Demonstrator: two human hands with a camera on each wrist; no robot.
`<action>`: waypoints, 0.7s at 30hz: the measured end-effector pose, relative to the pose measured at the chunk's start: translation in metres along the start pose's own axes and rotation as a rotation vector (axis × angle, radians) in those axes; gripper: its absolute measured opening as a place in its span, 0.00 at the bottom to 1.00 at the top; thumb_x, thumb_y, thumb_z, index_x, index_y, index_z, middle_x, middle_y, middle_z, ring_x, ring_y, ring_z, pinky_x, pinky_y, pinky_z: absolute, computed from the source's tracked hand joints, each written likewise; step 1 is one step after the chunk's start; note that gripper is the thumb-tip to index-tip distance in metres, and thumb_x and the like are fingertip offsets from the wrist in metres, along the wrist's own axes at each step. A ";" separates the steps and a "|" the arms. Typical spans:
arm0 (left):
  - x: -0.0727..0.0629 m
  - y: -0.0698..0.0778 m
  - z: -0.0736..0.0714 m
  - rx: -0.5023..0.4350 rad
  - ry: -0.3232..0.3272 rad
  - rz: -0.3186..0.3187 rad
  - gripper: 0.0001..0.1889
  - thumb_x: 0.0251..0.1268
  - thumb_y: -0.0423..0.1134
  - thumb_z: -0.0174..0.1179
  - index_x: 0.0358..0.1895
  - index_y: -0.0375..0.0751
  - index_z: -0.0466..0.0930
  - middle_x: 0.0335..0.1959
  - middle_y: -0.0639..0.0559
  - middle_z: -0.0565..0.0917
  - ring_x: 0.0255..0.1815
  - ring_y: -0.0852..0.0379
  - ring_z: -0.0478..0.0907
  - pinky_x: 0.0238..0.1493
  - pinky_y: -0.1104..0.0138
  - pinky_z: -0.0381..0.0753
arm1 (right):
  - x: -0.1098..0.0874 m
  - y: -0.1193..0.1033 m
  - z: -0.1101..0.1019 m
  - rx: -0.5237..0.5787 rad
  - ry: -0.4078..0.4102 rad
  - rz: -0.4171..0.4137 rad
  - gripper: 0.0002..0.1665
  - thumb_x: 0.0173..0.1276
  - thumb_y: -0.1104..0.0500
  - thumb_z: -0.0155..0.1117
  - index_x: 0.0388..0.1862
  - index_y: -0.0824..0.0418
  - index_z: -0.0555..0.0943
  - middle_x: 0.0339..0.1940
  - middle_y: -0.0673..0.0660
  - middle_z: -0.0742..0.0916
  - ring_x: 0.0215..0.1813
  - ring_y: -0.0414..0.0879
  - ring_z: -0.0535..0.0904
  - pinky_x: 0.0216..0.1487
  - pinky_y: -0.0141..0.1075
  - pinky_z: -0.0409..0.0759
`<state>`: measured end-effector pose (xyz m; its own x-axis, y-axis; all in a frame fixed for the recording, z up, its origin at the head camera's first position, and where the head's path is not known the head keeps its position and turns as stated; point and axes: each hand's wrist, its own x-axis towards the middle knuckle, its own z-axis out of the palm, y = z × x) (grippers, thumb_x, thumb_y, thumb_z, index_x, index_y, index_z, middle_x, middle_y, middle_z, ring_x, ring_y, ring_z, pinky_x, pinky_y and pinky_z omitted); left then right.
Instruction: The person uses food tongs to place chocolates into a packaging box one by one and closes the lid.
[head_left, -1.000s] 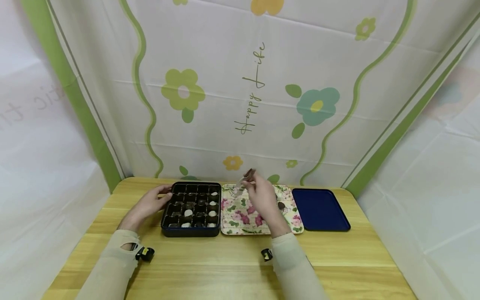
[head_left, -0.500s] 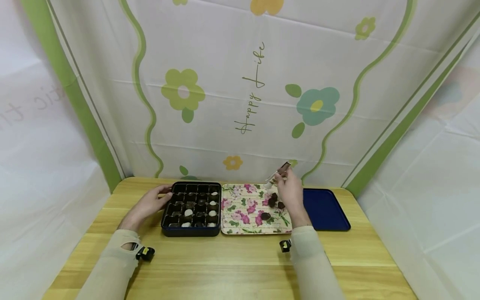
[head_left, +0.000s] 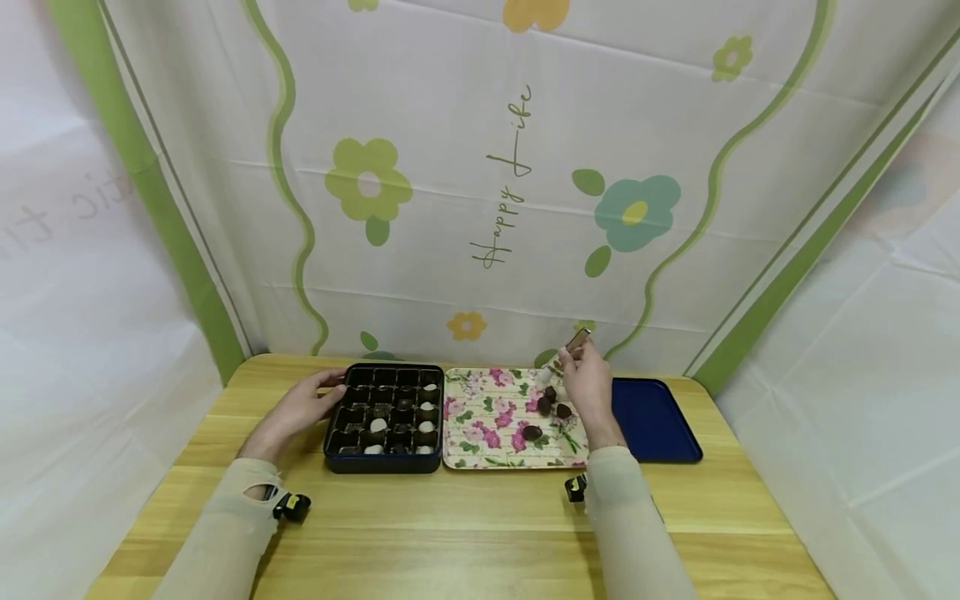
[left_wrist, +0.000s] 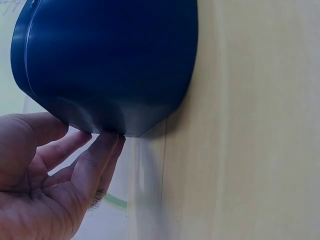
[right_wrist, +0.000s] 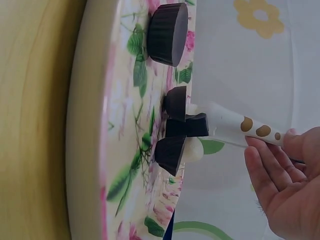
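Note:
My left hand (head_left: 298,408) rests its fingertips against the left side of a dark blue box (head_left: 382,465), whose black divider holds white and dark chocolates. In the left wrist view, the thumb and fingers touch the box's outer wall (left_wrist: 115,60). My right hand (head_left: 588,385) holds small tongs (head_left: 577,340) between thumb and fingers above the flowered tray (head_left: 480,412). Brown spots mark the tongs' white arm (right_wrist: 230,122) in the right wrist view. Their tips are right at a cluster of dark chocolates (right_wrist: 170,155) and a white chocolate (right_wrist: 193,150), which is partly hidden.
One dark chocolate (head_left: 532,432) lies apart, toward the tray's front. A shallow blue lid (head_left: 656,421) lies right of the tray, partly behind my right hand. Box, tray and lid stand in a row on the wooden table (head_left: 450,533), before a printed curtain (head_left: 420,275).
My right hand has moved right with the tongs, from over the tray's middle to the chocolates on its right side, uncovering several dark ones. The left hand stays at the box.

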<state>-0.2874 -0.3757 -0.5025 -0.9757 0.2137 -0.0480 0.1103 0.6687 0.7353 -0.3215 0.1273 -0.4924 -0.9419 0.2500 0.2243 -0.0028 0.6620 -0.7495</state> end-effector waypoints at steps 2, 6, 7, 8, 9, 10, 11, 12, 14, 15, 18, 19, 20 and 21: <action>0.001 -0.001 0.000 0.000 0.001 0.001 0.31 1.00 0.42 0.53 0.91 0.27 0.64 0.84 0.18 0.74 0.85 0.14 0.71 0.81 0.25 0.80 | 0.000 0.000 0.001 0.009 -0.008 0.014 0.19 0.97 0.51 0.62 0.71 0.64 0.83 0.64 0.72 0.94 0.45 0.64 0.97 0.27 0.39 0.79; 0.001 -0.001 0.000 0.000 0.000 0.003 0.31 1.00 0.42 0.53 0.91 0.26 0.64 0.84 0.18 0.74 0.85 0.15 0.71 0.81 0.26 0.80 | 0.000 -0.002 0.003 0.025 -0.030 0.032 0.19 0.97 0.50 0.62 0.70 0.64 0.82 0.64 0.71 0.93 0.52 0.65 0.96 0.33 0.40 0.84; 0.001 -0.002 0.000 0.000 0.001 0.004 0.31 1.00 0.41 0.53 0.91 0.26 0.64 0.84 0.18 0.74 0.85 0.15 0.71 0.81 0.26 0.80 | 0.000 -0.003 0.003 0.029 -0.035 0.032 0.19 0.97 0.50 0.62 0.70 0.64 0.82 0.65 0.71 0.93 0.54 0.65 0.96 0.34 0.40 0.85; 0.000 -0.002 0.000 0.001 0.001 0.005 0.31 1.00 0.41 0.53 0.91 0.26 0.64 0.84 0.18 0.74 0.85 0.15 0.71 0.81 0.25 0.80 | 0.000 -0.004 0.004 0.030 -0.038 0.031 0.19 0.97 0.50 0.62 0.70 0.64 0.82 0.65 0.71 0.93 0.54 0.65 0.96 0.35 0.41 0.86; 0.000 -0.002 0.000 0.001 0.001 0.005 0.31 1.00 0.41 0.53 0.91 0.26 0.64 0.84 0.18 0.74 0.85 0.15 0.71 0.81 0.25 0.80 | 0.000 -0.005 0.005 0.033 -0.041 0.031 0.19 0.97 0.50 0.62 0.70 0.64 0.82 0.64 0.71 0.93 0.55 0.65 0.96 0.36 0.41 0.87; 0.000 -0.001 0.000 0.002 0.002 0.006 0.31 1.00 0.41 0.53 0.91 0.26 0.64 0.84 0.18 0.75 0.85 0.15 0.71 0.81 0.25 0.79 | 0.000 -0.006 0.006 0.035 -0.045 0.029 0.19 0.97 0.50 0.62 0.70 0.64 0.82 0.65 0.71 0.93 0.55 0.65 0.96 0.36 0.42 0.87; 0.000 -0.001 0.000 0.002 0.002 0.007 0.31 1.00 0.41 0.54 0.91 0.26 0.64 0.84 0.18 0.75 0.85 0.15 0.71 0.82 0.25 0.79 | 0.001 -0.007 0.007 0.032 -0.047 0.024 0.19 0.97 0.51 0.63 0.70 0.64 0.82 0.64 0.71 0.93 0.54 0.65 0.96 0.36 0.42 0.87; 0.000 -0.002 0.000 0.003 0.004 0.007 0.31 1.00 0.41 0.54 0.91 0.26 0.64 0.84 0.18 0.75 0.85 0.15 0.71 0.82 0.25 0.79 | 0.001 -0.009 0.009 0.032 -0.049 0.019 0.19 0.97 0.51 0.63 0.70 0.65 0.82 0.64 0.71 0.93 0.54 0.65 0.96 0.36 0.42 0.86; -0.001 -0.002 0.000 0.005 0.006 0.008 0.31 1.00 0.41 0.54 0.91 0.26 0.65 0.84 0.18 0.75 0.85 0.15 0.71 0.82 0.25 0.79 | 0.001 -0.011 0.012 0.021 -0.061 0.006 0.19 0.96 0.52 0.64 0.70 0.65 0.82 0.64 0.71 0.93 0.53 0.64 0.96 0.35 0.40 0.84; 0.000 -0.002 0.000 0.005 0.006 0.007 0.31 1.00 0.41 0.54 0.91 0.26 0.65 0.84 0.18 0.75 0.85 0.15 0.71 0.82 0.25 0.79 | 0.001 -0.011 0.013 0.011 -0.070 -0.001 0.19 0.96 0.52 0.64 0.71 0.65 0.82 0.64 0.71 0.93 0.53 0.64 0.96 0.34 0.40 0.83; 0.000 -0.002 0.000 0.008 0.006 0.005 0.31 1.00 0.41 0.53 0.91 0.26 0.65 0.84 0.19 0.75 0.85 0.15 0.71 0.81 0.25 0.79 | 0.000 -0.013 0.017 -0.019 -0.097 -0.016 0.18 0.97 0.52 0.63 0.70 0.64 0.82 0.63 0.70 0.93 0.52 0.63 0.96 0.33 0.39 0.81; 0.000 -0.001 0.000 0.008 0.006 0.004 0.31 1.00 0.41 0.53 0.91 0.26 0.65 0.84 0.19 0.75 0.85 0.15 0.71 0.81 0.25 0.80 | 0.000 -0.013 0.017 -0.027 -0.103 -0.018 0.18 0.97 0.52 0.63 0.71 0.64 0.82 0.63 0.70 0.93 0.52 0.63 0.95 0.32 0.40 0.81; 0.000 -0.001 0.000 0.007 0.007 0.003 0.31 1.00 0.41 0.53 0.91 0.25 0.65 0.84 0.18 0.75 0.85 0.15 0.72 0.81 0.26 0.80 | -0.001 -0.014 0.017 -0.035 -0.106 -0.019 0.19 0.97 0.52 0.62 0.71 0.64 0.82 0.63 0.70 0.94 0.53 0.63 0.95 0.33 0.41 0.83; 0.001 -0.001 0.000 0.006 0.007 0.003 0.31 1.00 0.41 0.53 0.91 0.25 0.65 0.84 0.18 0.75 0.85 0.15 0.72 0.80 0.26 0.81 | -0.001 -0.014 0.017 -0.039 -0.108 -0.022 0.20 0.97 0.52 0.62 0.73 0.65 0.81 0.63 0.70 0.94 0.54 0.63 0.95 0.35 0.43 0.86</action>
<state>-0.2883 -0.3761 -0.5032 -0.9768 0.2104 -0.0409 0.1142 0.6724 0.7313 -0.3261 0.1057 -0.4932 -0.9726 0.1589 0.1699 -0.0124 0.6940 -0.7199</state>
